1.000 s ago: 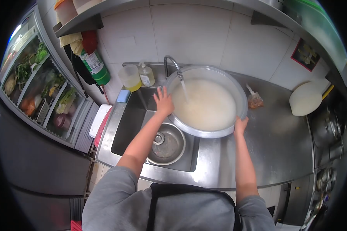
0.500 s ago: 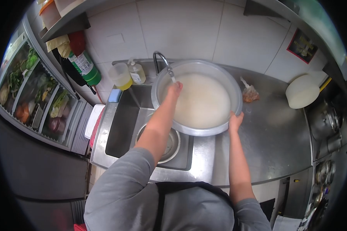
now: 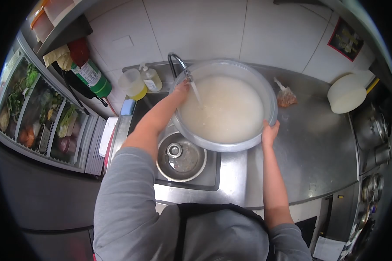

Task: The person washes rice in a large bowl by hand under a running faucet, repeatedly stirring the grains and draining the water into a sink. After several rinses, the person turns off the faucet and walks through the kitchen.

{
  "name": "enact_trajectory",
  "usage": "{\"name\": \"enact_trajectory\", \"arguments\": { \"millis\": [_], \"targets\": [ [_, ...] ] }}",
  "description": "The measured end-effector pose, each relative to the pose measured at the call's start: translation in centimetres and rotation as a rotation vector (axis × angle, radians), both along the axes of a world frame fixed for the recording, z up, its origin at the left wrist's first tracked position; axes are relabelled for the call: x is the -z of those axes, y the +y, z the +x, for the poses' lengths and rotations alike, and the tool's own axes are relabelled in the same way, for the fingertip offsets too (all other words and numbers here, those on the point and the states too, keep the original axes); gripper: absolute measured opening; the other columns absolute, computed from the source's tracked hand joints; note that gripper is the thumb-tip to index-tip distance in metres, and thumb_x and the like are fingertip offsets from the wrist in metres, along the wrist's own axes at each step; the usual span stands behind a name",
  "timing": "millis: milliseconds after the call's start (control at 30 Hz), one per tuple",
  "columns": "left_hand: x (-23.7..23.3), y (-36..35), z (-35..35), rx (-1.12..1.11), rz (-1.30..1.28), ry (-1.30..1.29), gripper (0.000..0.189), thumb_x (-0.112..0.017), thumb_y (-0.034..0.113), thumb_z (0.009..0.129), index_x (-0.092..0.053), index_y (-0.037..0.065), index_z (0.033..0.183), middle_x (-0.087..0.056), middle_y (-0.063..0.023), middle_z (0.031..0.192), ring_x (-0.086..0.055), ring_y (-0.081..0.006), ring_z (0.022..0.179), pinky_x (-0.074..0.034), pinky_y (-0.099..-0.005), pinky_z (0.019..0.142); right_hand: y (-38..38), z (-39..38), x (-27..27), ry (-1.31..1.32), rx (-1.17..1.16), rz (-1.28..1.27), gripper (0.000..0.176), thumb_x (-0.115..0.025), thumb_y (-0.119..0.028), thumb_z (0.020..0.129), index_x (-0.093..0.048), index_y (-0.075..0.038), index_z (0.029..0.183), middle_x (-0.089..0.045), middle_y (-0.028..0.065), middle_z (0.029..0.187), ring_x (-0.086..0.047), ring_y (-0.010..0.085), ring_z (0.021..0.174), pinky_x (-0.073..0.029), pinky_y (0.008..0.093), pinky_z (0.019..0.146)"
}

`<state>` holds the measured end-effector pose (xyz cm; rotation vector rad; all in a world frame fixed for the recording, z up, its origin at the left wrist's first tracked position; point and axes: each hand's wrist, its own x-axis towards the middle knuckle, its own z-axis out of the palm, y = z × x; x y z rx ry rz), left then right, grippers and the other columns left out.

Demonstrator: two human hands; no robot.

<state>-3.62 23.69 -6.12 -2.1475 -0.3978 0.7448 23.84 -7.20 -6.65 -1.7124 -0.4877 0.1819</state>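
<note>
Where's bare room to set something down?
Bare: the grey steel counter right of the right hand and large round silver-grey basin, nearer than the clear bag of reddish contents. Crowded: far left around the steel sink, with translucent tub of yellow liquid, clear pump bottle and blue rectangular block.

Steel counter (image 3: 309, 152) bears large basin (image 3: 224, 146) overlapping sink (image 3: 211, 169), 1 plastic bag (image 3: 286, 95), pump bottle (image 3: 151, 81), tub (image 3: 131, 83), blue sponge (image 3: 127, 107).
</note>
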Motion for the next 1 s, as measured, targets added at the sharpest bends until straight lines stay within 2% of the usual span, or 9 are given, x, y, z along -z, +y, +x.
{"name": "enact_trajectory", "arguments": {
  "millis": [167, 367, 533, 600, 667, 733, 833, 900, 1000],
  "targets": [
    [-5.1, -8.9, 0.4, -0.681, -0.620, 0.088, 0.037, -0.049, 0.029, 0.072, -0.063, 0.005, 0.097, -0.059, -0.0124, 0.104, -0.051, -0.0252, 0.102, -0.034, -0.0339, 0.091, -0.3, -0.4, -1.1, 0.024, -0.003, -0.015, 0.063, -0.062, -0.016, 0.072, -0.033, 0.013, 0.120, -0.045, 0.0294, 0.115, -0.044, 0.0357, 0.110, -0.031, 0.0345, 0.094],
    [-5.7, -17.3, 2.2, -0.539, -1.335, -0.136, 0.055, -0.036, 0.040, 0.083, -0.043, 0.002, 0.122, -0.043, -0.0167, 0.125, -0.041, -0.0272, 0.114, -0.028, -0.0370, 0.097, 0.1, 0.4, 0.6, 0.016, -0.011, 0.004, 0.063, -0.063, -0.017, 0.071, -0.035, 0.014, 0.119, -0.045, 0.0306, 0.116, -0.044, 0.0362, 0.111, -0.031, 0.0349, 0.095],
    [-2.2, -20.8, 7.4, -0.448, -1.738, -0.427, 0.055, -0.029, 0.043, 0.089, -0.042, 0.001, 0.122, -0.039, -0.0142, 0.130, -0.038, -0.0240, 0.116, -0.030, -0.0341, 0.097, 0.2, 0.2, 0.4, 0.019, 0.005, 0.023, 0.063, -0.063, -0.018, 0.071, -0.036, 0.013, 0.118, -0.045, 0.0309, 0.115, -0.044, 0.0362, 0.110, -0.031, 0.0352, 0.094],
    [-2.4, -20.0, 9.0, -1.025, -2.347, -0.639, 0.046, -0.031, 0.039, 0.091, -0.045, 0.006, 0.120, -0.048, -0.0102, 0.116, -0.046, -0.0200, 0.106, -0.036, -0.0325, 0.092, 0.0, 0.3, 0.2, 0.013, -0.001, 0.008, 0.063, -0.064, -0.018, 0.071, -0.036, 0.013, 0.119, -0.046, 0.0307, 0.114, -0.045, 0.0358, 0.109, -0.031, 0.0347, 0.094],
    [-3.7, -17.7, 9.0, -0.879, -2.096, -1.264, 0.044, -0.032, 0.040, 0.091, -0.043, 0.008, 0.120, -0.050, -0.0096, 0.108, -0.050, -0.0201, 0.099, -0.039, -0.0360, 0.087, 0.0, 0.3, 0.3, 0.032, -0.012, 0.025, 0.064, -0.064, -0.018, 0.071, -0.036, 0.013, 0.118, -0.046, 0.0305, 0.114, -0.046, 0.0355, 0.109, -0.032, 0.0345, 0.093],
    [5.7, -8.4, 8.8, -0.857, -2.185, -1.875, 0.050, -0.040, 0.039, 0.086, -0.036, 0.009, 0.127, -0.047, -0.0111, 0.112, -0.046, -0.0280, 0.100, -0.034, -0.0468, 0.090, -0.1, 0.2, 0.1, 0.055, -0.017, 0.048, 0.064, -0.064, -0.019, 0.071, -0.036, 0.013, 0.118, -0.047, 0.0302, 0.113, -0.046, 0.0353, 0.108, -0.032, 0.0343, 0.093],
    [3.0, -5.6, 7.2, -1.438, -1.760, -2.455, 0.045, -0.044, 0.034, 0.084, -0.039, 0.011, 0.123, -0.050, -0.0094, 0.110, -0.049, -0.0307, 0.095, -0.037, -0.0488, 0.082, -0.2, 0.1, -0.1, 0.011, -0.013, 0.016, 0.063, -0.064, -0.019, 0.071, -0.036, 0.013, 0.118, -0.048, 0.0294, 0.112, -0.048, 0.0349, 0.106, -0.034, 0.0342, 0.092],
    [0.5, -6.4, 7.1, -1.518, -1.564, -2.556, 0.040, -0.044, 0.031, 0.084, -0.044, 0.011, 0.118, -0.051, -0.0086, 0.108, -0.050, -0.0304, 0.093, -0.039, -0.0465, 0.079, 0.0, 0.1, -0.1, -0.006, 0.015, -0.024, 0.063, -0.064, -0.018, 0.071, -0.036, 0.012, 0.118, -0.049, 0.0287, 0.111, -0.048, 0.0347, 0.105, -0.034, 0.0345, 0.091],
    [-2.6, -8.4, 6.2, -1.081, -1.359, -1.995, 0.033, -0.043, 0.027, 0.084, -0.052, 0.008, 0.109, -0.055, -0.0123, 0.107, -0.050, -0.0282, 0.100, -0.041, -0.0425, 0.079, 0.0, 0.3, 0.1, 0.014, -0.019, 0.039, 0.062, -0.064, -0.017, 0.071, -0.036, 0.012, 0.118, -0.050, 0.0281, 0.110, -0.049, 0.0339, 0.104, -0.034, 0.0341, 0.091]
  ]
}}
